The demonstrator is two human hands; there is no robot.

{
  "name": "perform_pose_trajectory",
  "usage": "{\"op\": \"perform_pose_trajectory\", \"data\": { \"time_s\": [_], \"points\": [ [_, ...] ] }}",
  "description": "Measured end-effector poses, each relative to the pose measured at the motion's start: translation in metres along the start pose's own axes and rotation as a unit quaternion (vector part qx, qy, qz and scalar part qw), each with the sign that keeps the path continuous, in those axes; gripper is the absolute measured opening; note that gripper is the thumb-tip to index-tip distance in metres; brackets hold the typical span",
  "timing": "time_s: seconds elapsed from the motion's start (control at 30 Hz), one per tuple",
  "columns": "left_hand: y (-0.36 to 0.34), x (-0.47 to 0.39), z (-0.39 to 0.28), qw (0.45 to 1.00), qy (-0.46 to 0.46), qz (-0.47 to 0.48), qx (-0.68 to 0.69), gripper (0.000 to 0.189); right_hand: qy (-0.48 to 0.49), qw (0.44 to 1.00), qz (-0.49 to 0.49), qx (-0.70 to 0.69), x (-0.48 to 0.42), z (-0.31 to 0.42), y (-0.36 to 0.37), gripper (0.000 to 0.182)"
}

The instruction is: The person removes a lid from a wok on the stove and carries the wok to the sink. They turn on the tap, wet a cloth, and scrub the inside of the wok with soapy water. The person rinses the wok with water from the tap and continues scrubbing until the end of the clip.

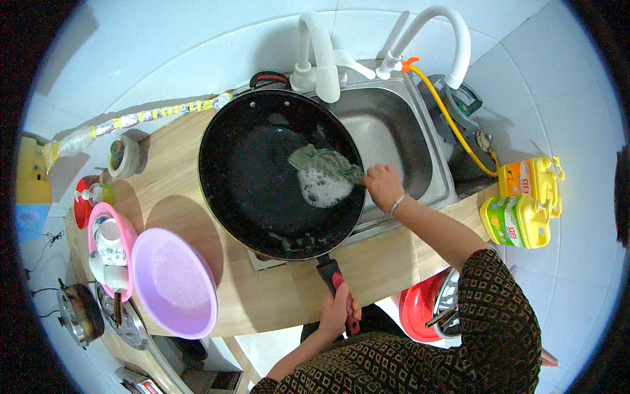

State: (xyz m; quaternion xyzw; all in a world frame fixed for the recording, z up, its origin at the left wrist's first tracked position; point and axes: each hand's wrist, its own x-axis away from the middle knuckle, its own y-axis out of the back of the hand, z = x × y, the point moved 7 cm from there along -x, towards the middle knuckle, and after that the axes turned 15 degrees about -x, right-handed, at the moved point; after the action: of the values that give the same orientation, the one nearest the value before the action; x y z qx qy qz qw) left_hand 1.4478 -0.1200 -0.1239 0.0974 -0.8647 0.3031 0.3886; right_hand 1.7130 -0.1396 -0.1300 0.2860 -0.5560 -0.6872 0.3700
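A large black wok (pixel 246 162) rests over the counter edge and the left part of the steel sink (pixel 416 143). My left hand (pixel 339 310) is closed round its black and red handle (pixel 329 273). At the wok's right rim, my right hand (pixel 384 187) grips one end of a wet, greenish cloth (pixel 322 160). The rest of that cloth lies inside the wok, touching a patch of white suds (pixel 322 189). Wet streaks shine on the wok's dark inner surface. A bracelet circles my right wrist.
Behind the wok stand a white faucet (pixel 325 64) and a curved white spout (pixel 457 44). A yellow hose (pixel 443 113) runs down beside a grey gas cylinder (pixel 443 147). Yellow detergent jugs (pixel 517 221) stand at right. Leftward are a purple basin (pixel 174 280) and a pink basin (pixel 129 226) holding bowls.
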Motion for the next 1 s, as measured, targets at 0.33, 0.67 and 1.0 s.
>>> {"op": "perform_pose_trajectory", "data": {
  "time_s": [0.33, 0.67, 1.0],
  "points": [
    [0.006, 0.006, -0.002, 1.0, -0.011, 0.01, 0.024, 0.027, 0.087, 0.993, 0.046, -0.068, 0.039, 0.075, 0.029, 0.008],
    [0.009, 0.004, -0.001, 1.0, -0.025, 0.007, 0.002, 0.032, 0.16, 0.958, 0.085, -0.222, 0.032, 0.128, 0.037, 0.009],
    [0.013, -0.002, 0.01, 1.0, -0.029, 0.009, -0.001, 0.035, 0.107, 0.859, 0.066, -0.497, -0.034, 0.201, 0.037, 0.015]
  ]
}}
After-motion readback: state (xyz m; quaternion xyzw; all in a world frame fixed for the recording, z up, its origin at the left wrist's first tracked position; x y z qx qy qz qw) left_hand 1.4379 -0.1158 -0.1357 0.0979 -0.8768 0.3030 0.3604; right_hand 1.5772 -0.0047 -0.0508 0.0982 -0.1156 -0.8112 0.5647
